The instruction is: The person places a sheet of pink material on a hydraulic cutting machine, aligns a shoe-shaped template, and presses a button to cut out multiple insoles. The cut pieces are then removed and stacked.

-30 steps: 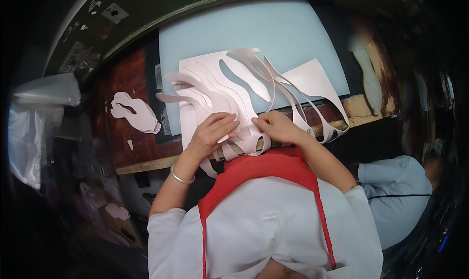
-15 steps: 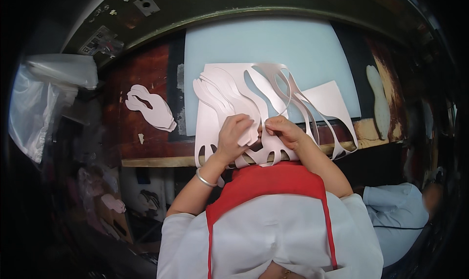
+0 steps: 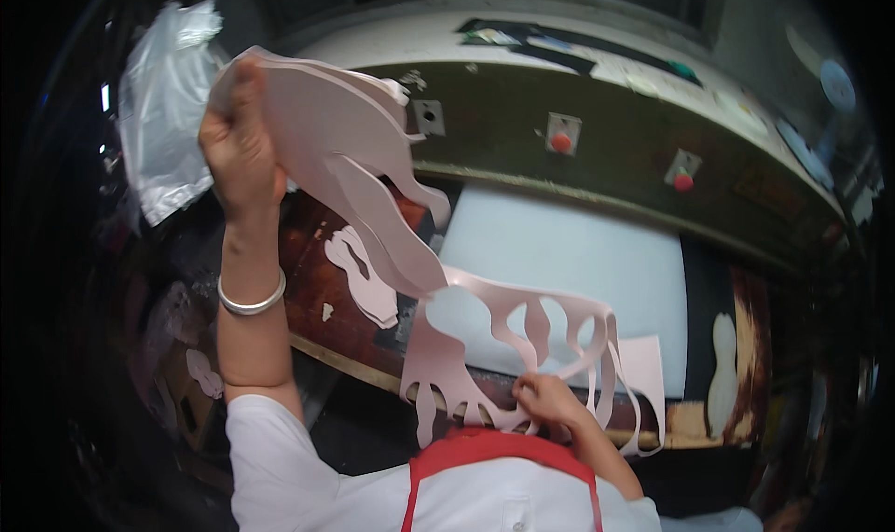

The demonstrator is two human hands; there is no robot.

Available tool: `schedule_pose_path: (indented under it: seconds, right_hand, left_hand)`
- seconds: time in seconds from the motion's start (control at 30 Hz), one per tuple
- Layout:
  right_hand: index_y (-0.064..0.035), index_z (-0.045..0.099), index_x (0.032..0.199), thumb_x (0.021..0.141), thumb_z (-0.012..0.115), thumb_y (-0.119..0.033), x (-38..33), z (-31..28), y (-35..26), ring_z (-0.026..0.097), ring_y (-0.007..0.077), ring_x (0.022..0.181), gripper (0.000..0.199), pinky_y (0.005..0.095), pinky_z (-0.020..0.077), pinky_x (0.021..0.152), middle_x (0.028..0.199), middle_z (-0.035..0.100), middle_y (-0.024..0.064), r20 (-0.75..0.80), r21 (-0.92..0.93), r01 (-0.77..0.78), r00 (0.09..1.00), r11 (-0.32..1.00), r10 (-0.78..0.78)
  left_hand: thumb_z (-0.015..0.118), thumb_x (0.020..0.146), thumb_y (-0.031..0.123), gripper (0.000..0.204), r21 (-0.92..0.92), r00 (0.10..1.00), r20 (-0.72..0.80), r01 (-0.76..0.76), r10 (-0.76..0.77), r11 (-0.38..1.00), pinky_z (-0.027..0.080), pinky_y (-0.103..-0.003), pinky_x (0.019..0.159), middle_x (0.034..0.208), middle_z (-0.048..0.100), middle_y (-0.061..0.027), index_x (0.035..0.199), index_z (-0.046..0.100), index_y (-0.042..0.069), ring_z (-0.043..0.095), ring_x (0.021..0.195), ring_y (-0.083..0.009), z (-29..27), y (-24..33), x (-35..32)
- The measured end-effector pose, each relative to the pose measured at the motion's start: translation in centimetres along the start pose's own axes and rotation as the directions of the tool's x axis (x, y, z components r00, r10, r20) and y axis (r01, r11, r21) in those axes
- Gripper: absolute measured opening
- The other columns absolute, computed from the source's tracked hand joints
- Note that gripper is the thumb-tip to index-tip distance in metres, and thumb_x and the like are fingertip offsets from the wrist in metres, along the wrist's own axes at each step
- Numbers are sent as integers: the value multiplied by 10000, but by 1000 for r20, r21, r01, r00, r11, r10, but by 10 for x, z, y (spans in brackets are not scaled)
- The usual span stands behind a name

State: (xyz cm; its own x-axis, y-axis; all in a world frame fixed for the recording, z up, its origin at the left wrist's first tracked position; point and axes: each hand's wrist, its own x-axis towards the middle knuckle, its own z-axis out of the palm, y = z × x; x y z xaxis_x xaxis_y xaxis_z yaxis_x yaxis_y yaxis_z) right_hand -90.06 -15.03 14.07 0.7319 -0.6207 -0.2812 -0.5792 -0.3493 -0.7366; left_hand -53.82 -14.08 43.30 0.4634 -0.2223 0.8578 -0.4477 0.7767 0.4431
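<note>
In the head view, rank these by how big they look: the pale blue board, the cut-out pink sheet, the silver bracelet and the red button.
1. Pale blue board
2. Cut-out pink sheet, lifted nearer the camera, so nearly as big
3. Silver bracelet
4. Red button

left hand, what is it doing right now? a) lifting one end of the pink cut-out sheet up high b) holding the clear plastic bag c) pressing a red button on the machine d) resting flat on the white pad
a: the left hand is raised and grips the upper end of the pink cut-out sheet, while the right hand holds its lower end near the bench edge.
</note>
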Motion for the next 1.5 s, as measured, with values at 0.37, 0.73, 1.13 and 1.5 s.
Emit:
schedule_pose_path:
  seconds: [0.37, 0.73, 1.13, 1.5]
  right_hand:
    - [12, 473, 1292, 700, 776, -126, 0, -145, -170, 623, 231, 965, 679, 317, 517, 781, 1071, 635, 175, -668, -18, 713, 513, 701, -539]
    - [19, 477, 1192, 738, 692, -33, 50, -151, -240, 625, 147, 749, 504, 293, 533, 659, 918, 609, 87, -183, 762, 475, 811, 441, -556]
    - [-18, 306, 1409, 828, 679, -366, 105, -106, -221, 594, 167, 940, 774, 302, 490, 837, 1046, 591, 110, 74, 732, 413, 741, 541, -667]
    - [24, 509, 1256, 873, 631, -77, 67, -89, -38, 606, 165, 954, 414, 288, 510, 815, 1024, 645, 132, -489, 505, 175, 865, 845, 114]
  left_hand:
    - [566, 948, 304, 229, -5, 823, 543, 203, -168, 979, 460, -204, 593, 758, 620, 42, 911, 636, 89, 573, 659, -51, 48, 96, 66]
    - [566, 920, 452, 462, 134, 728, 461, 508, -507, 851, 487, -203, 698, 931, 635, -38, 1075, 577, 17, 583, 801, -56, 54, 68, -18]
    - [607, 927, 228, 244, 472, 370, 674, 451, -640, 758, 495, -253, 764, 891, 677, -35, 1027, 660, 11, 607, 846, -90, -15, 33, -34]
    - [668, 769, 66, 252, 692, 847, 513, -311, -140, 651, 544, -312, 672, 935, 696, -102, 1020, 687, 74, 685, 794, -245, -148, -94, -104]
